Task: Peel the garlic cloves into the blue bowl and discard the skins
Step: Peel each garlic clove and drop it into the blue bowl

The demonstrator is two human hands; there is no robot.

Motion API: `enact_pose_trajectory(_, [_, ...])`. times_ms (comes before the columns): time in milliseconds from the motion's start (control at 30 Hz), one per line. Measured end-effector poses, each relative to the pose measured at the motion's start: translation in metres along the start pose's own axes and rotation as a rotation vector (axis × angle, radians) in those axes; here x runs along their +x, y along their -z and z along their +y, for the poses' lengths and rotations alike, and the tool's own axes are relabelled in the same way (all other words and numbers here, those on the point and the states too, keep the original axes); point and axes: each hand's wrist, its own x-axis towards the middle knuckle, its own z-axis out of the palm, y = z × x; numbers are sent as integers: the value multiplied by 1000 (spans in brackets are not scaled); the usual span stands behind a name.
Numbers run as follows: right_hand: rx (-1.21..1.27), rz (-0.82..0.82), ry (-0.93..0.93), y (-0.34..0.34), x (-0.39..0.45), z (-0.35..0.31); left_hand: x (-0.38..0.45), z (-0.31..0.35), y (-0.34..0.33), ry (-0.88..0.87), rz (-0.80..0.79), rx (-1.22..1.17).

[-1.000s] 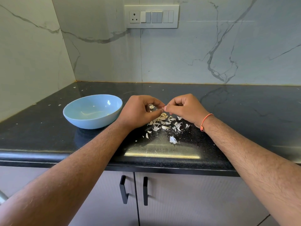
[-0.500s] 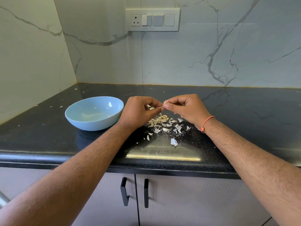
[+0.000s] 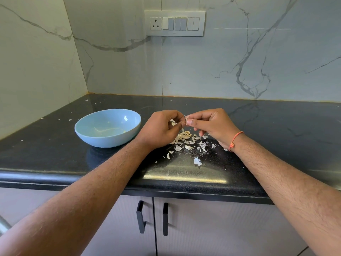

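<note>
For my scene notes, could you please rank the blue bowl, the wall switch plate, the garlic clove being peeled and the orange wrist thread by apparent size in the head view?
1. blue bowl
2. switch plate, nearly as wide, but farther away, so unsure
3. orange wrist thread
4. garlic clove, mostly hidden between both hands

Both bare forearms reach forward and converge, the hands meeting fingertip to fingertip above the worktop. The left hand (image 3: pixel 162 128) is knuckles-up, fingers curled inward, thumb tip pressed toward the right thumb. The right hand (image 3: pixel 212 124) has its fingers curled with thumb and forefinger pinched together; a thin orange thread bracelet (image 3: pixel 235 140) circles its wrist.
</note>
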Motion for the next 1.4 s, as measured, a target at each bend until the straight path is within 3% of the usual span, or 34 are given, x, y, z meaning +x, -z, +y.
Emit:
enact_pose_trajectory(267, [78, -87, -95, -3, -2, -5, 0, 0, -1, 35, 14, -63])
enact_pose_trajectory(367, [80, -93, -99, -1, -2, -6, 1, -4, -1, 77, 73, -186])
enact_pose_trajectory(500, [85, -72, -88, 1, -1, -7, 1, -5, -2, 61, 27, -304])
enact_pose_trajectory(733, [84, -98, -71, 1, -3, -8, 4, -9, -1, 77, 11, -333])
enact_pose_trajectory(1100, [-185, -111, -9, -3, -8, -13, 6, -10, -6, 127, 118, -246])
enact_pose_trajectory(1400, [-249, -104, 39, -4, -7, -11, 6, -10, -8, 137, 72, -220])
